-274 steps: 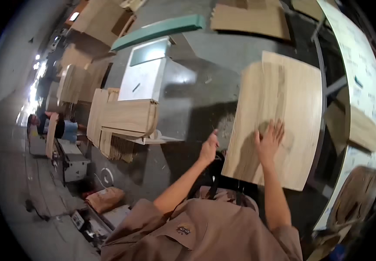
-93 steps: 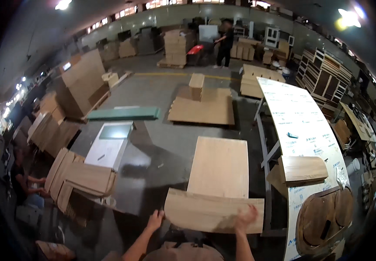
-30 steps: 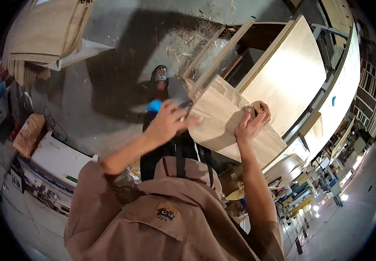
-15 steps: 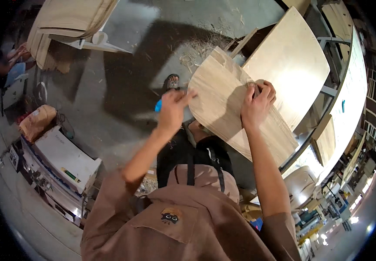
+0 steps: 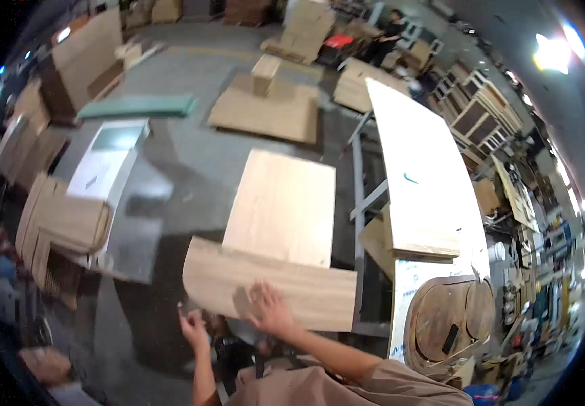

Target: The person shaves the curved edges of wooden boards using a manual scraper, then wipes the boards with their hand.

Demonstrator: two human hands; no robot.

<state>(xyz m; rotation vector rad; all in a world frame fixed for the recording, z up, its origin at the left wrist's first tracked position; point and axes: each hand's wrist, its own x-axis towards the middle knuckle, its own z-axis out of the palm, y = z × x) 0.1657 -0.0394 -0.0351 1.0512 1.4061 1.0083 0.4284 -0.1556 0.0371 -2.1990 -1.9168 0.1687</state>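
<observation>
A pale wood-grain panel (image 5: 319,298) with a rounded left corner lies in front of me, its far edge overlapping a larger light wooden panel (image 5: 282,203). On the near part of the panel rests my right hand (image 5: 272,312), fingers spread over the surface and nothing visible in them. Off the panel's near left edge, my left hand (image 5: 195,329) is in the air with its fingers apart, somewhat blurred. It touches nothing that I can see.
To the right a long white board (image 5: 421,176) lies on a metal frame (image 5: 358,169), with brown oval panels (image 5: 441,318) nearer me. Left are stacked curved panels (image 5: 69,216) and a white board (image 5: 99,162). Farther off lie a green strip (image 5: 137,106) and a flat wooden stack (image 5: 265,111).
My view has lifted and turned to show more of the workshop. The rounded panel now lies crosswise before me. My right hand has gone from curled around a small dark piece to spread flat.
</observation>
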